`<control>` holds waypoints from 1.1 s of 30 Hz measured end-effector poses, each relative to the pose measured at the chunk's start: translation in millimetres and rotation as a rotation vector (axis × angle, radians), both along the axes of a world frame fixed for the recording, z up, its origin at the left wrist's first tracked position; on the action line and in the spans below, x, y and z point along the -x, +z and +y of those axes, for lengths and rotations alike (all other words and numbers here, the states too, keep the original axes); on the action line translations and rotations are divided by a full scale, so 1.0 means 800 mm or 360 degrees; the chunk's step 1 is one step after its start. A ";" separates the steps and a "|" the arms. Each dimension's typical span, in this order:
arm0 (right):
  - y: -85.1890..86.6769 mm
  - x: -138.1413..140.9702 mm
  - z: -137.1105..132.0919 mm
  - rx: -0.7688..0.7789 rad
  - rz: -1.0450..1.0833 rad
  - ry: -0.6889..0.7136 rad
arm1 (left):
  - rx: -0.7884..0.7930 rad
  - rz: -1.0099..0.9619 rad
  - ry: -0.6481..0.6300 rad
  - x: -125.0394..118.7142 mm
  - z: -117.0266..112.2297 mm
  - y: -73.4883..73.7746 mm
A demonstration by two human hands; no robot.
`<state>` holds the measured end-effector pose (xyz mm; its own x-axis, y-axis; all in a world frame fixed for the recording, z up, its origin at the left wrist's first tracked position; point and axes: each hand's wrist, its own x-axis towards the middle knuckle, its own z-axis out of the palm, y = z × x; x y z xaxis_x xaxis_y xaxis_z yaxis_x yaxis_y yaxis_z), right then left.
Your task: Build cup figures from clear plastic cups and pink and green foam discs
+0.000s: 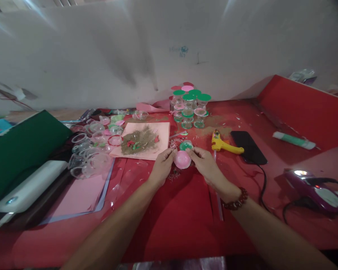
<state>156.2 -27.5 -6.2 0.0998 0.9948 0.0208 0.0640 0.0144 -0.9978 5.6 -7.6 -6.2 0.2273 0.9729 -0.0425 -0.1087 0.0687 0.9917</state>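
Note:
My left hand (163, 165) and my right hand (204, 163) meet over the red table (174, 221), fingers closed on a small clear dome with a pink round base (182, 159) held between them. Just behind it lies a similar piece with a green base (186, 144). A pink sheet (157, 131) heaped with brownish-green moss and red bits (139, 140) lies beyond my left hand.
Finished clear cups with green and pink lids (190, 107) stand at the back. Several empty clear domes (90, 153) lie left, near a white power bank (28, 187). A yellow glue gun (224, 144), black phone (248, 146), glue stick (293, 140) and purple iron (315, 189) sit right.

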 end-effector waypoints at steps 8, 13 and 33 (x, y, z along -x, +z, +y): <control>-0.006 -0.007 0.005 -0.0053 -0.0237 0.0063 | 0.0131 -0.0034 -0.0110 0.003 -0.003 0.007; -0.002 -0.004 0.005 -0.0066 -0.0251 0.0082 | 0.0083 0.0129 -0.0199 0.002 -0.007 0.010; -0.002 -0.004 0.003 -0.0070 -0.0314 0.0102 | -0.0027 -0.0035 0.0013 0.002 0.003 -0.001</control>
<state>159.8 -25.0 -7.6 0.0258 0.9967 0.0771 0.2559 0.0680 -0.9643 4.3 -5.1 -6.8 0.2199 0.9753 -0.0214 -0.1307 0.0512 0.9901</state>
